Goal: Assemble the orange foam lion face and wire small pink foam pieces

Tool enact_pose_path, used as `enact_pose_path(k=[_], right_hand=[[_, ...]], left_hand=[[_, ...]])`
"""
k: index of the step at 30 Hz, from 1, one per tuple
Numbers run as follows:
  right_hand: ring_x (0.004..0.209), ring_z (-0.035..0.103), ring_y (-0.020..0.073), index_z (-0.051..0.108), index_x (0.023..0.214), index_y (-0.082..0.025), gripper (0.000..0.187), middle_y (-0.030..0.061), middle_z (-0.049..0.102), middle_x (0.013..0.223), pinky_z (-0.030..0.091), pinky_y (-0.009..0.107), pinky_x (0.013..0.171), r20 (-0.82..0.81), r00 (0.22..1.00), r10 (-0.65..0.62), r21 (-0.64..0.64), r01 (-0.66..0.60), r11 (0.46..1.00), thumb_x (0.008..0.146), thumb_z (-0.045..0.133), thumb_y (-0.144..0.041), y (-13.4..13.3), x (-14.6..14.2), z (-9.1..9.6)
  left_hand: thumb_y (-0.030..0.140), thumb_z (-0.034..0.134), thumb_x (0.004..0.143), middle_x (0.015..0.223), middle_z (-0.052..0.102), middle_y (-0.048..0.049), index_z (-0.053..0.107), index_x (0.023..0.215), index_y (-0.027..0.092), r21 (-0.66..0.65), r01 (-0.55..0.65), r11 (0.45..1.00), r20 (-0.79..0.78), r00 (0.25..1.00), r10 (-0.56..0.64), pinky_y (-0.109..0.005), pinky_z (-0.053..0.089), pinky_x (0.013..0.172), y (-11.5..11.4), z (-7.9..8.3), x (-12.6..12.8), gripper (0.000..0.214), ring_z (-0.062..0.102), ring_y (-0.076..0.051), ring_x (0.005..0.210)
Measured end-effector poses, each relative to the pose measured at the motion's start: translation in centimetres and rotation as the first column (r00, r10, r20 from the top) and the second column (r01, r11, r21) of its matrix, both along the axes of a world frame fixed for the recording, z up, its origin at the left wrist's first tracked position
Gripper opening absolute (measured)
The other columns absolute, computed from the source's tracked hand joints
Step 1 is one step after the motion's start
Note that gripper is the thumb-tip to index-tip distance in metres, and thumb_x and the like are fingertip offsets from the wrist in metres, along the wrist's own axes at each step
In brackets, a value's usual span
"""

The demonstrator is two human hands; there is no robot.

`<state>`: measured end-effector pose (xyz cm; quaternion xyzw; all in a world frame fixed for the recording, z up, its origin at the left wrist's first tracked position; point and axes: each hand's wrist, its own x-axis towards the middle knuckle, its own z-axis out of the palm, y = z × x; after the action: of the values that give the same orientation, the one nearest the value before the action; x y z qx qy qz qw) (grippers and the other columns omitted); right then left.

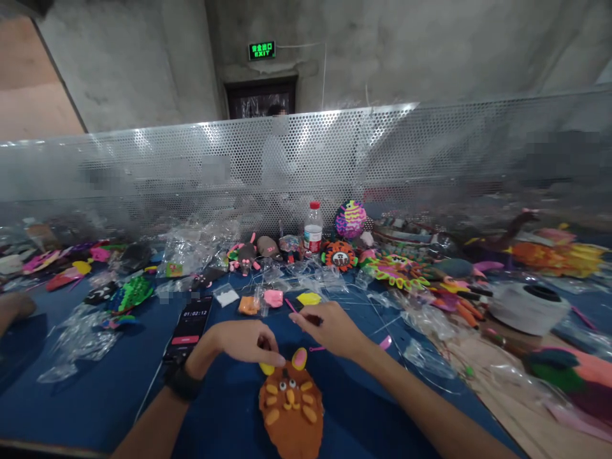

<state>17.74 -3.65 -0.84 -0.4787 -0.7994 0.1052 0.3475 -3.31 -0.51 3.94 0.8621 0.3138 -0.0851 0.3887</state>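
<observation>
Brown clay face (291,411): btm ctr of frame, on blue surface (220,411) (ears (299,359) up-frame) | L hand (246,341): fingers bent at its top edge, grip can't tell | R hand (329,326): fingers pinch pink stick (289,305), up-right of face, apart

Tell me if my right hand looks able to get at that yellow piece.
Probably yes: the yellow piece lies just beyond your right hand, with nothing visible between them. The pink stick it holds might need setting down first.

Red-capped bottle (313,233) before perforated screen (167,153); seemingly person (276,159) behind.
</observation>
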Motion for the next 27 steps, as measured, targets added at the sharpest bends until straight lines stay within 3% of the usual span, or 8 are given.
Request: enact_pose_path(k=[3, 6, 11, 14, 19, 23, 27], right_hand=[[0.058, 0.059, 0.0123, 0.069, 0.085, -0.021, 0.018, 0.0019, 0.071, 0.076, 0.043, 0.023, 0.057, -0.081, 0.997, 0.006, 0.005, -0.006, 1.000, 0.085, 0.054, -0.031, 0.1, 0.0, -0.1], [0.061, 0.061, 0.0131, 0.066, 0.094, -0.021, 0.018, 0.0040, 0.070, 0.089, 0.047, 0.025, 0.060, -0.149, 0.989, 0.011, 0.011, -0.010, 1.000, 0.084, 0.052, -0.027, 0.1, -0.1, -0.1], [0.063, 0.062, 0.0150, 0.061, 0.108, -0.020, 0.030, 0.0048, 0.068, 0.080, 0.048, 0.027, 0.062, -0.189, 0.982, 0.006, 0.007, -0.005, 1.000, 0.094, 0.037, -0.031, -0.3, -0.1, 0.4], [0.061, 0.061, 0.0149, 0.064, 0.100, -0.020, 0.032, 0.0019, 0.065, 0.068, 0.046, 0.026, 0.062, -0.150, 0.989, 0.014, -0.003, -0.015, 1.000, 0.095, 0.036, -0.033, -0.4, -0.1, 0.5], [0.048, 0.051, 0.0110, 0.060, 0.074, -0.020, 0.020, -0.0033, 0.059, 0.055, 0.039, 0.021, 0.049, -0.187, 0.980, -0.062, -0.020, 0.059, 0.998, 0.081, 0.059, -0.039, -0.2, -0.2, 0.0], [0.043, 0.047, 0.0095, 0.054, 0.064, -0.020, 0.028, -0.0042, 0.055, 0.048, 0.035, 0.021, 0.046, -0.192, 0.976, -0.104, -0.019, 0.103, 0.995, 0.082, 0.058, -0.042, -0.2, -0.2, -0.1], [0.046, 0.051, 0.0109, 0.061, 0.077, -0.020, 0.024, -0.0024, 0.060, 0.056, 0.039, 0.022, 0.048, -0.164, 0.984, -0.074, 0.004, 0.076, 0.997, 0.087, 0.049, -0.039, -0.2, -0.2, 0.1]], left_hand=[[0.047, 0.061, 0.077, 0.067, 0.064, -0.0029, 0.073, 0.079, 0.018, 0.002, 0.083, 0.997, 0.090, 0.992, -0.083, -0.023, 0.038, 0.057, -0.4, -0.2, 0.5, 0.032, 0.053, -0.012, 0.058], [0.044, 0.060, 0.078, 0.075, 0.067, -0.0035, 0.073, 0.082, 0.019, 0.015, 0.100, 0.995, 0.123, 0.987, -0.101, -0.023, 0.041, 0.063, -0.5, -0.2, 0.6, 0.028, 0.056, -0.014, 0.068], [0.046, 0.060, 0.079, 0.090, 0.069, -0.0034, 0.070, 0.091, 0.019, -0.139, 0.078, 0.987, 0.092, 0.994, -0.065, -0.024, 0.044, 0.075, -0.1, -0.5, 0.3, 0.031, 0.061, -0.016, 0.082], [0.053, 0.063, 0.074, 0.085, 0.070, -0.0029, 0.067, 0.096, 0.019, -0.293, 0.061, 0.954, 0.087, 0.996, -0.037, -0.024, 0.045, 0.071, 0.2, -1.1, 0.2, 0.040, 0.062, -0.015, 0.079], [0.055, 0.076, 0.058, 0.083, 0.068, -0.0008, 0.064, 0.097, 0.021, -0.504, 0.063, 0.861, 0.124, 0.992, 0.000, -0.027, 0.047, 0.071, 0.4, -1.9, 0.2, 0.053, 0.063, -0.015, 0.077], [0.052, 0.081, 0.051, 0.081, 0.066, 0.0003, 0.063, 0.099, 0.020, -0.519, 0.059, 0.852, 0.109, 0.994, -0.002, -0.027, 0.048, 0.066, 0.5, -2.3, 0.4, 0.060, 0.062, -0.015, 0.072], [0.047, 0.078, 0.060, 0.081, 0.066, -0.0003, 0.064, 0.098, 0.020, -0.481, 0.019, 0.877, 0.097, 0.995, 0.032, -0.026, 0.047, 0.065, 0.7, -2.7, 0.3, 0.049, 0.061, -0.015, 0.073]])
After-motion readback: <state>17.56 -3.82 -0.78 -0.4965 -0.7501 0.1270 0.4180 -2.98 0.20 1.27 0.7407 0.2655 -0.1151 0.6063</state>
